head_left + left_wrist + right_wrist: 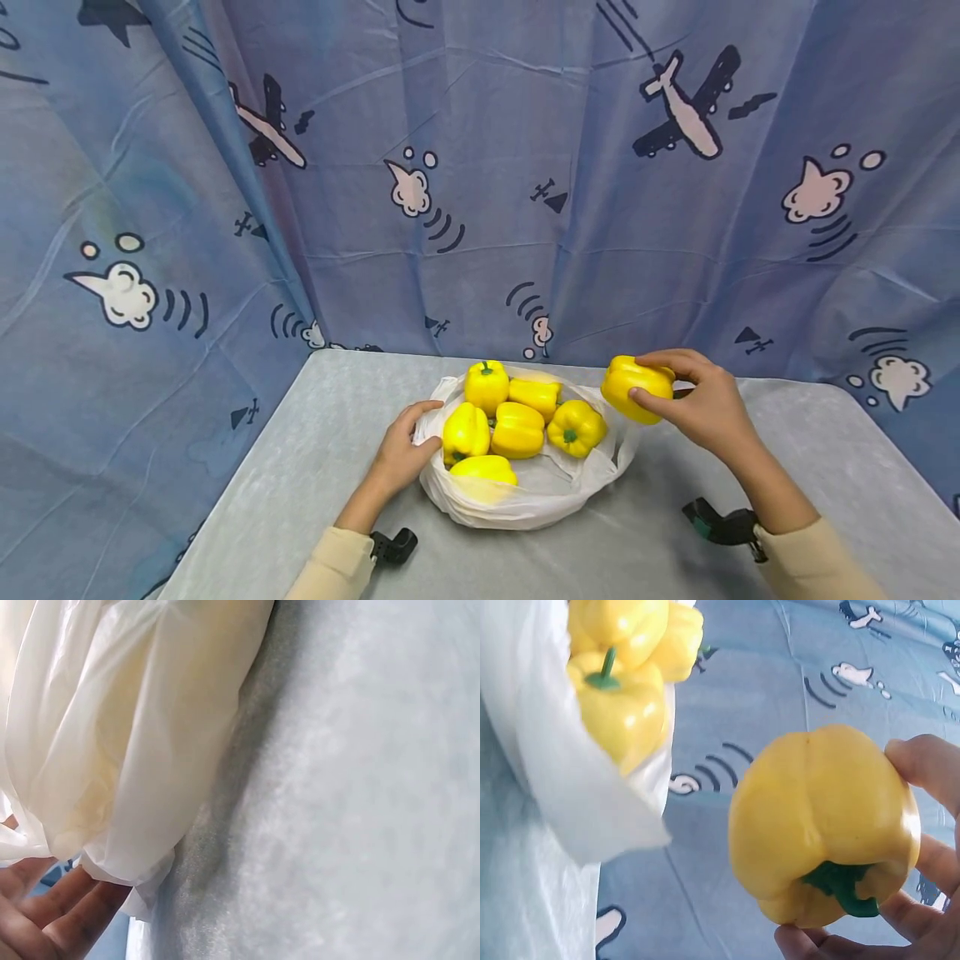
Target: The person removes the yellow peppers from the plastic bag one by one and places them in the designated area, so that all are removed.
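Right hand clamped on one yellow bell pepper, held up beside an open bag; left hand at the bag's rim.
Right hand (708, 406): thumb and fingers closed about the yellow bell pepper (630, 388), which lies on its side in the grip, green stem toward the hand; per the right wrist view, pepper and bag are apart. Left hand (401, 448): thumb and fingers pinch the left edge of the white plastic bag (525, 512). Bag stands open on the grey-covered table (300, 483) and holds six more yellow peppers (517, 431), the nearest partly behind the film. Black wrist devices (395, 547) noted beside both beige sleeves (333, 567). Behind the table: blue curtain (480, 275), printed with aeroplanes and clouds.
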`<action>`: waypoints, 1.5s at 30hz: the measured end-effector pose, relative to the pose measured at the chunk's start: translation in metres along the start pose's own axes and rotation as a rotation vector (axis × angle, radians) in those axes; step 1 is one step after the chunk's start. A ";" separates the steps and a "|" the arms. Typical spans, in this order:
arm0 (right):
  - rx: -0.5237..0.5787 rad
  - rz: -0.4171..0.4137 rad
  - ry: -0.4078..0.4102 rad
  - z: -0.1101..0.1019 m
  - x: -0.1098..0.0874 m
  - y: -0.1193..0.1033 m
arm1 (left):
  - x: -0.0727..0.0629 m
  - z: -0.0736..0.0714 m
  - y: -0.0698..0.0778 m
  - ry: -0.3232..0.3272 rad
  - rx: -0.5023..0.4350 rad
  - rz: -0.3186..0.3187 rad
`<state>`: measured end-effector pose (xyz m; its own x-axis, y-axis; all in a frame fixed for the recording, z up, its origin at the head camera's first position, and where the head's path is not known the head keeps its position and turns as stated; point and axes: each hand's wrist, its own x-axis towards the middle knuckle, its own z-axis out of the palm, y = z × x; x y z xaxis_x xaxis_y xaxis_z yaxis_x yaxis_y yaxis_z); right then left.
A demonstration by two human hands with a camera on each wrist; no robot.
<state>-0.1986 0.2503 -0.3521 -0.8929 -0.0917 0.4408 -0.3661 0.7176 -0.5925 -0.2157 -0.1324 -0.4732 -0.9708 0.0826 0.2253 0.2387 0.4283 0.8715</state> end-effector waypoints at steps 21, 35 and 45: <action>-0.123 0.095 0.066 -0.007 -0.009 0.041 | 0.001 -0.001 -0.001 -0.007 0.009 0.000; -0.126 0.171 0.074 0.000 -0.016 0.066 | 0.000 -0.002 -0.002 -0.013 0.012 0.011; -0.157 0.165 0.103 0.009 -0.021 0.087 | 0.000 -0.001 -0.003 -0.009 0.027 0.014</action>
<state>-0.2145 0.3085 -0.4192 -0.9029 0.1006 0.4179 -0.1651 0.8165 -0.5533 -0.2164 -0.1350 -0.4753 -0.9676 0.0968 0.2332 0.2515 0.4509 0.8564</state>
